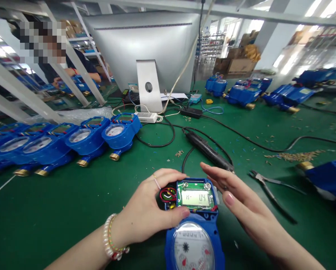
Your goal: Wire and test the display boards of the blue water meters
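A blue water meter (194,240) lies on the green table in front of me, its round dial facing up. Above the dial, its open housing bares a green circuit board with a lit display (195,198); red and black wires curl at the left. My left hand (153,202) grips the housing from the left, thumb across its lower edge and fingers around the far side. My right hand (238,202) hovers by the housing's right side with fingers stretched and nothing held; whether its fingertips touch the housing is hard to tell.
Several blue meters (120,131) line the left. A black electric screwdriver (208,150) and cutting pliers (271,191) lie beyond my right hand. Loose screws (297,155) are scattered at right, near another meter (329,180). A monitor (145,48) and cables stand behind. A person works far left.
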Action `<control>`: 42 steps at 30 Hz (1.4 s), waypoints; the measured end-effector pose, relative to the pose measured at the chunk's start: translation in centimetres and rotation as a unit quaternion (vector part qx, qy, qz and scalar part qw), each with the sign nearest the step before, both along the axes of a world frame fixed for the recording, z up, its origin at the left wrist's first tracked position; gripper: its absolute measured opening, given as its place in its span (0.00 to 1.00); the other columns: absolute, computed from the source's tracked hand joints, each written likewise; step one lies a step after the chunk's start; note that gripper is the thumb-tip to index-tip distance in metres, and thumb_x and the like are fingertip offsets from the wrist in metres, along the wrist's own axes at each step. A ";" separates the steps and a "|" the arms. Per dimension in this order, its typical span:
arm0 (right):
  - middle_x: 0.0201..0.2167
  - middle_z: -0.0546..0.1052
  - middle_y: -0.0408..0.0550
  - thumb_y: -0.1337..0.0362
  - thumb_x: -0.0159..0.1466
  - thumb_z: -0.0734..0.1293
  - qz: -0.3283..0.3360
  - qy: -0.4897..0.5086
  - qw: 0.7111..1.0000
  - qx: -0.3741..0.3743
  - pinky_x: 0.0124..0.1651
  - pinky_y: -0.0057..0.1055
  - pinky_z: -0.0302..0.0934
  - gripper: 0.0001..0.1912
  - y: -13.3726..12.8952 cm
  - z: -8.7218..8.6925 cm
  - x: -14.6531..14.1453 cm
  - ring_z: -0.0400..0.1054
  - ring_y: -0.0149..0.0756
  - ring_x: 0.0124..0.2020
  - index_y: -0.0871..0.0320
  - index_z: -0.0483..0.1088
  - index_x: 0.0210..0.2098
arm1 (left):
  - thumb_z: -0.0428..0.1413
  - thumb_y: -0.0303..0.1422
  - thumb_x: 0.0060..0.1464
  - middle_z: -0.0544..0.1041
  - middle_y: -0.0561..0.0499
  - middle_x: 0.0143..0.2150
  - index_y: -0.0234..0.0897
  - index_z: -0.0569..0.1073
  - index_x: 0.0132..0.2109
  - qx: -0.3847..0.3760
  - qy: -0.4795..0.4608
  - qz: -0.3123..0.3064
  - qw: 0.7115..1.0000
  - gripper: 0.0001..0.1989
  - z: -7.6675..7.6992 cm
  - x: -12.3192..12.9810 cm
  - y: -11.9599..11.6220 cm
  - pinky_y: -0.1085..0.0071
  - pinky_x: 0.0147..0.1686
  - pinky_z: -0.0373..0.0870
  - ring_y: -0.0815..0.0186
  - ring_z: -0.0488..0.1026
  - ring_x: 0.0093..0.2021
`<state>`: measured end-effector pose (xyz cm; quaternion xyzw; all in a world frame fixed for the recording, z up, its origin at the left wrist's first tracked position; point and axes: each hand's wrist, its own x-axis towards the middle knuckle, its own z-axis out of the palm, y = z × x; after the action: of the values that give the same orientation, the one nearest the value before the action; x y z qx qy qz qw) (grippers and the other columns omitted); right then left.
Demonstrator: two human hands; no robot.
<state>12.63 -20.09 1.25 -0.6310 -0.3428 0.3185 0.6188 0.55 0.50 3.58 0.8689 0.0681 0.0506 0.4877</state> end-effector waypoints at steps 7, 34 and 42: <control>0.64 0.58 0.46 0.57 0.70 0.60 -0.016 0.077 0.997 0.008 0.65 0.41 0.51 0.19 -0.6 -0.3 -1.3 0.52 0.42 0.64 0.48 0.62 0.59 | 0.64 0.34 0.47 0.71 0.52 0.53 0.49 0.70 0.53 0.009 -0.009 -0.007 1.000 0.25 -0.5 -0.1 0.0 0.65 0.54 0.67 0.60 0.69 0.54; 0.66 0.54 0.46 0.57 0.63 0.70 -0.010 0.275 0.953 0.128 0.57 0.38 0.61 0.20 0.2 -1.8 -2.2 0.54 0.47 0.63 0.46 0.67 0.54 | 0.69 0.40 0.37 0.74 0.55 0.54 0.58 0.74 0.49 -0.125 0.035 0.070 0.989 0.28 -2.8 -0.4 0.2 0.59 0.57 0.66 0.54 0.67 0.58; 0.56 0.66 0.45 0.66 0.63 0.67 -0.132 0.244 0.954 0.114 0.49 0.28 0.64 0.15 2.1 -1.2 -3.9 0.67 0.37 0.52 0.48 0.67 0.49 | 0.67 0.39 0.42 0.73 0.55 0.54 0.57 0.72 0.50 -0.073 0.014 0.066 0.995 0.26 -2.9 -0.6 0.1 0.57 0.58 0.66 0.54 0.66 0.58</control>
<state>8.78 -18.02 0.00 -0.4989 -0.1290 0.3371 0.7879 -0.03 0.61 0.64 0.8253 0.1355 0.0653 0.5442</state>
